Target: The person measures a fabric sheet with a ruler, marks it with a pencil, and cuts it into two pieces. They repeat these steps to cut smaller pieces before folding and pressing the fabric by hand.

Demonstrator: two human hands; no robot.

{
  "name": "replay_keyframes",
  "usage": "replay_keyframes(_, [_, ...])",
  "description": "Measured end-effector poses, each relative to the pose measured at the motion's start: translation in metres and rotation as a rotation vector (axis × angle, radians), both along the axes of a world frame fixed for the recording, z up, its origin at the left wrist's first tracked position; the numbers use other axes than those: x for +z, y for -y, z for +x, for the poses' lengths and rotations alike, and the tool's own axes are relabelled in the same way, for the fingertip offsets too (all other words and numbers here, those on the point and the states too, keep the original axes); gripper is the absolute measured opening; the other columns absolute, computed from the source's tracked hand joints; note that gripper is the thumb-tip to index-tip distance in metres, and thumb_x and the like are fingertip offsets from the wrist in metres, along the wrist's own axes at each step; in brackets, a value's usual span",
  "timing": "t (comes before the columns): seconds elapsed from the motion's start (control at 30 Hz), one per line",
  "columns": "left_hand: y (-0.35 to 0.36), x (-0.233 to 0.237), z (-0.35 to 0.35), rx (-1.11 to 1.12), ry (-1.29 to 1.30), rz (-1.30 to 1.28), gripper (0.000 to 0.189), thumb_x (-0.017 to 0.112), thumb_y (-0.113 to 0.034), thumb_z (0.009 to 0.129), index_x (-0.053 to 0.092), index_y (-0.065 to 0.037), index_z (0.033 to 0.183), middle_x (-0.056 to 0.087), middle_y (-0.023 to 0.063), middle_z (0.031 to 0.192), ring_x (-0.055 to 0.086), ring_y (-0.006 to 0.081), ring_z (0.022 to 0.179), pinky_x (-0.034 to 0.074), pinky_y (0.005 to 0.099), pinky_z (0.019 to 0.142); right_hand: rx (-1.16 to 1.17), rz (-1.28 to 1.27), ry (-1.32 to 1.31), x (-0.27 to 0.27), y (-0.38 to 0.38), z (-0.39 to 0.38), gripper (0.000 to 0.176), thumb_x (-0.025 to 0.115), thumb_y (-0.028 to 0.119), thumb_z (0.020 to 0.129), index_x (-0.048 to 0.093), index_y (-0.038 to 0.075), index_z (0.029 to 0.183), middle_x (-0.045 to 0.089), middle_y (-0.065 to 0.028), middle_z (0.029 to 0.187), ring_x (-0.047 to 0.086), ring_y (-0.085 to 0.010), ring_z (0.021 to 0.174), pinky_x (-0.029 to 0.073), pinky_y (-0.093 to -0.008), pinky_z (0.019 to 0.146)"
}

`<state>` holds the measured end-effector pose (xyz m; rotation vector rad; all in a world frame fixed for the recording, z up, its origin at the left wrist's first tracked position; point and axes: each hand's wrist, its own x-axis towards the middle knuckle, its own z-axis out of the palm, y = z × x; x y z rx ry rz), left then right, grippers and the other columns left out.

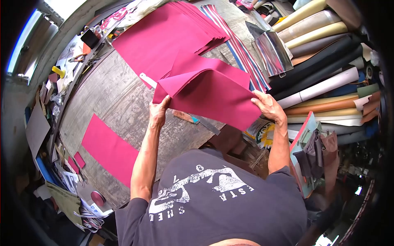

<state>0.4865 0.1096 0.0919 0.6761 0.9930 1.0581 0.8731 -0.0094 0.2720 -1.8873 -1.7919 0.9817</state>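
A crimson sheet of leather-like material [213,94] is raised above the worktable, its left part folded over in a curve. My left hand [159,110] pinches its near left corner, with the thumb on the edge. At the right end, my right hand [269,106] grips the sheet's edge between thumb and fingers. Just beyond lies a stack of crimson sheets [164,30], partly covered by the raised one. A narrow white strip with a hole [147,80] sticks out beside the fold. Below the sheet lies a wooden-handled tool [183,116] near a dark flat metal piece [209,125].
Another crimson piece [111,149] lies on the worktable [111,90] at left. Striped strips [238,45] and a shiny metal box [273,53] are at the far right. Rolls of material [320,86] are piled on the right. Tools and scraps crowd the left edge.
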Motion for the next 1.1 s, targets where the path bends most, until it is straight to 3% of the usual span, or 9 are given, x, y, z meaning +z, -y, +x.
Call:
replay_keyframes(0.13, [0.015, -0.009, -0.014, 0.035, -0.015, -0.032, 0.032, 0.074, -0.008, 0.091, 0.068, 0.001, 0.121, 0.073, 0.0065, 0.111, 0.069, 0.0145, 0.095, 0.056, 0.0302, 0.086, 0.031, -0.004, 0.038, -0.011, -0.001, -0.007, 0.015, 0.059, 0.009, 0.097, 0.057, -0.003, 0.107, 0.057, -0.0201, 0.08, 0.05, -0.0273, 0.07, 0.046, -0.0365, 0.07])
replay_keyframes(0.17, [0.018, -0.012, -0.021, 0.053, -0.028, -0.068, 0.033, 0.074, -0.007, 0.092, 0.067, 0.0, 0.123, 0.072, 0.007, 0.113, 0.069, 0.0151, 0.097, 0.056, 0.0312, 0.089, 0.041, 0.012, 0.068, -0.012, -0.005, -0.013, 0.018, 0.062, 0.009, 0.095, 0.06, -0.003, 0.108, 0.063, -0.0245, 0.087, 0.063, -0.0428, 0.081, 0.048, -0.0439, 0.071])
replay_keyframes(0.5, [0.044, -0.032, -0.115, 0.36, -0.007, -0.015, 0.037, 0.069, -0.001, 0.094, 0.062, -0.002, 0.13, 0.069, 0.007, 0.12, 0.068, 0.0183, 0.104, 0.057, 0.0328, 0.091, 0.424, 0.332, 0.164, -0.022, -0.023, -0.101, 0.021, 0.07, 0.008, 0.089, 0.066, -0.001, 0.107, 0.067, -0.0165, 0.105, 0.067, -0.0352, 0.086, 0.051, -0.0428, 0.071])
replay_keyframes(0.6, [0.017, -0.008, -0.16, 0.465, -0.059, 0.158, 0.036, 0.071, -0.007, 0.094, 0.06, 0.003, 0.127, 0.069, 0.0102, 0.117, 0.066, 0.0203, 0.103, 0.054, 0.0345, 0.095, 0.354, 0.071, -0.074, -0.054, -0.034, -0.139, 0.028, 0.069, 0.015, 0.092, 0.064, -0.001, 0.115, 0.067, -0.022, 0.105, 0.068, -0.0347, 0.089, 0.052, -0.042, 0.075])
replay_keyframes(0.67, [-0.003, -0.005, -0.2, 0.488, -0.209, 0.08, 0.036, 0.071, -0.019, 0.096, 0.06, 0.004, 0.121, 0.07, 0.0153, 0.109, 0.067, 0.0229, 0.1, 0.055, 0.0359, 0.088, 0.297, 0.112, -0.196, -0.096, -0.037, -0.173, 0.031, 0.064, 0.021, 0.097, 0.06, 0.0, 0.12, 0.066, -0.0279, 0.097, 0.066, -0.0391, 0.091, 0.052, -0.045, 0.079])
replay_keyframes(0.73, [-0.005, -0.007, -0.226, 0.442, -0.829, 0.043, 0.07, 0.075, -0.037, 0.091, 0.048, 0.007, 0.139, 0.069, 0.0203, 0.114, 0.067, 0.0288, 0.105, 0.053, 0.0406, 0.093, 0.312, -0.114, -0.028, -0.112, -0.046, -0.182, 0.028, 0.065, 0.019, 0.093, 0.062, 0.001, 0.115, 0.068, -0.0231, 0.098, 0.066, -0.0394, 0.092, 0.052, -0.0467, 0.082])
replay_keyframes(0.8, [0.012, -0.002, -0.239, 0.37, -1.186, -0.009, 0.066, 0.074, -0.032, 0.091, 0.049, 0.002, 0.143, 0.067, 0.0202, 0.12, 0.066, 0.0299, 0.109, 0.052, 0.0404, 0.095, 0.189, 0.248, -0.023, -0.167, -0.064, -0.15, 0.033, 0.068, 0.02, 0.09, 0.062, 0.001, 0.116, 0.068, -0.0221, 0.097, 0.066, -0.039, 0.092, 0.053, -0.0461, 0.081])
replay_keyframes(1.0, [0.123, -0.048, -0.275, 0.387, -1.467, -0.037, 0.055, 0.072, -0.028, 0.087, 0.058, -0.001, 0.133, 0.064, 0.0228, 0.122, 0.061, 0.0372, 0.115, 0.047, 0.0473, 0.101, -0.003, 0.738, 0.597, -0.23, -0.176, -0.03, 0.068, 0.073, 0.041, 0.086, 0.052, 0.003, 0.139, 0.056, -0.0216, 0.136, 0.051, -0.0392, 0.128, 0.039, -0.0495, 0.109])
replay_keyframes(1.1, [0.185, -0.075, -0.295, 0.477, -1.701, -0.093, 0.05, 0.071, -0.025, 0.085, 0.06, -0.003, 0.129, 0.058, 0.0233, 0.131, 0.052, 0.0391, 0.127, 0.038, 0.0497, 0.11, 0.029, 0.247, 0.578, -0.225, -0.209, -0.011, 0.086, 0.078, 0.053, 0.08, 0.047, 0.007, 0.146, 0.059, -0.0205, 0.135, 0.054, -0.0392, 0.126, 0.044, -0.0483, 0.105])
